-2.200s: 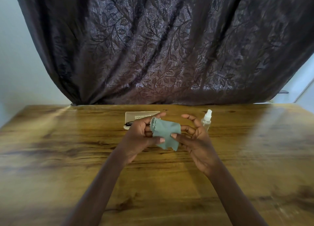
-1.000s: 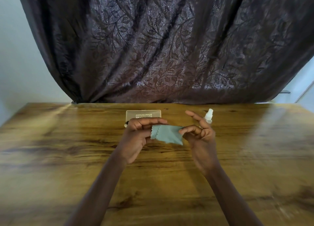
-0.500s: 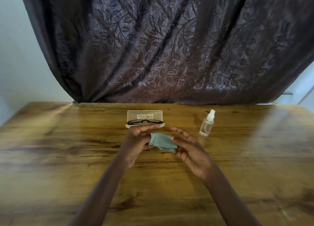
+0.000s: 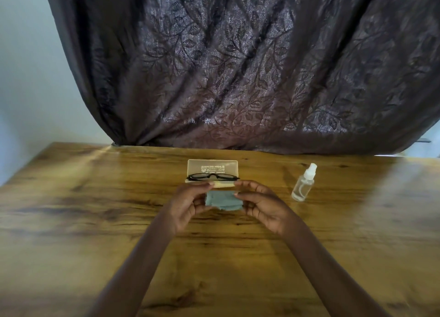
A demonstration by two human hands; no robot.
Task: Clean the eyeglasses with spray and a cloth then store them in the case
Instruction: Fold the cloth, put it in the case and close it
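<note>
A small grey-green cloth (image 4: 222,200), folded into a flat pad, is held just above the table between my left hand (image 4: 187,206) and my right hand (image 4: 264,204), each pinching one side. Right behind my fingers lies the open beige case (image 4: 212,167), lid up, with the black-framed eyeglasses (image 4: 212,176) folded inside it. A clear spray bottle (image 4: 303,184) with a white nozzle stands upright to the right of the case, apart from my right hand.
The wooden table (image 4: 95,209) stretches wide on both sides and towards me. A dark leaf-patterned curtain (image 4: 238,66) hangs along the table's far edge, with a pale wall to the left.
The cloth, spread out between my fingers earlier, is now folded smaller. Both hands have dropped lower, so the eyeglasses in the case and the whole bottle show.
</note>
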